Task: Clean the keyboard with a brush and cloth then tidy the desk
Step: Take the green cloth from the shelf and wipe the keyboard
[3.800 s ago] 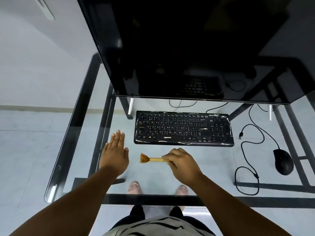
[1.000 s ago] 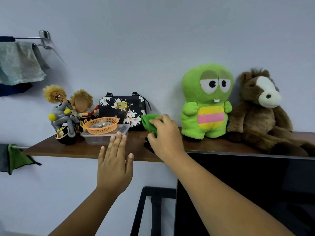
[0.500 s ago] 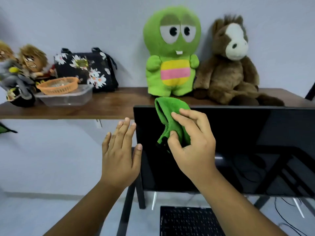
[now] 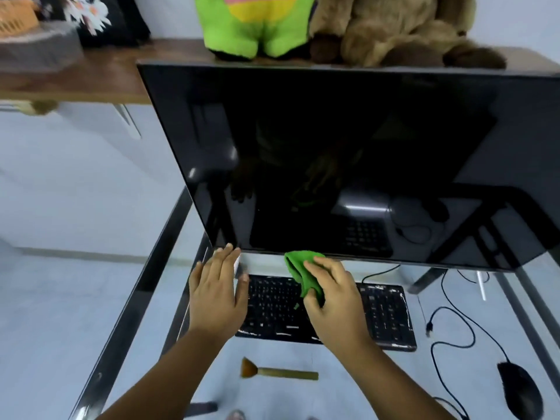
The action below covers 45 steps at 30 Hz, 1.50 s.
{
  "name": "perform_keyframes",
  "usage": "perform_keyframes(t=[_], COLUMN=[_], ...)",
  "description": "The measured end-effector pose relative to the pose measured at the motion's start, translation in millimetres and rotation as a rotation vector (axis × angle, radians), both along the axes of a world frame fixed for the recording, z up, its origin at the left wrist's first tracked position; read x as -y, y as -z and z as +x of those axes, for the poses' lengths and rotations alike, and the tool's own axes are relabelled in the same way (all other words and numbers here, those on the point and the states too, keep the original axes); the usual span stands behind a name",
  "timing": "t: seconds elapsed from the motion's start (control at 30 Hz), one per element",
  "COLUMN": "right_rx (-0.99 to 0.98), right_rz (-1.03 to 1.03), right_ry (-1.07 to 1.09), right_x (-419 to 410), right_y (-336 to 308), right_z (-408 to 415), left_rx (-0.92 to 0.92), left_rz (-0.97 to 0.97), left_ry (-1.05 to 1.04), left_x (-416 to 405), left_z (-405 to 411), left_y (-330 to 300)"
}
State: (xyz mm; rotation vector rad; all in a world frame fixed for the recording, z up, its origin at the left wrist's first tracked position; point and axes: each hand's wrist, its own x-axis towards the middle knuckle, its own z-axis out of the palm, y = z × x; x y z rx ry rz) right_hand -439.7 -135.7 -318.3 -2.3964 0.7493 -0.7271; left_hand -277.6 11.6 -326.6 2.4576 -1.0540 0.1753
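A black keyboard (image 4: 385,316) lies on the glass desk (image 4: 145,313) below the monitor. My right hand (image 4: 336,301) grips a bunched green cloth (image 4: 301,269) above the keyboard's middle. My left hand (image 4: 216,291) hovers flat with straight fingers over the keyboard's left end, holding nothing. A small wooden brush (image 4: 278,372) with tan bristles lies on the glass in front of the keyboard, bristles pointing left.
A large dark monitor (image 4: 333,147) stands behind the keyboard. A black mouse (image 4: 521,389) with a looping cable (image 4: 454,334) sits at the right. Above, a wooden shelf (image 4: 91,77) carries a green plush (image 4: 251,25), a brown plush (image 4: 394,28), a floral bag and a plastic tub.
The view has swung down from the shelf to the desk. My right hand has carried the green cloth from the shelf down over the keyboard; my left hand came down alongside it.
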Motion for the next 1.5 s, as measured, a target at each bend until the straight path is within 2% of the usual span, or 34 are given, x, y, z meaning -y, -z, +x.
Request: perform_keyframes(t=[0.17,0.27,0.43,0.57,0.67,0.77,0.9,1.0,1.2,1.4,1.5], right_rx=[-0.253,-0.312,-0.351,-0.555,-0.670,-0.631,-0.491,-0.561,-0.620,-0.604,-0.631], right_rz=[0.086,0.116,0.094,0.038,0.015,0.033,0.067,0.095,0.065,0.097,0.094], right_ry=[-0.024,-0.017,0.098,0.184,0.154,0.118,0.202,0.215,-0.049,0.179,0.145], right_x=[12,13,11,1,-1,5,15,15,-7,5,7], right_y=[51,68,81,88,90,91,86,82,80,92,95], right_z=[-2,8,10,8,14,17,29,46,78,62,82], left_rx=[-0.242,-0.357,-0.420,-0.463,-0.474,-0.465,-0.452,-0.430,-0.422,-0.419,-0.408], left_rz=[0.273,0.364,0.357,0.337,0.334,0.359,0.408,0.380,0.378,0.381,0.393], left_ry=[-0.001,0.030,0.064,0.120,0.162,0.197,0.232,0.250,0.271,0.293,0.306], left_x=[-11,-14,-11,-12,-13,-10,-10,-12,-12,-16,-17], left_z=[-2,3,12,16,21,24,29,32,39,49,53], left_y=[46,64,72,81,87,89,91,93,98,100,101])
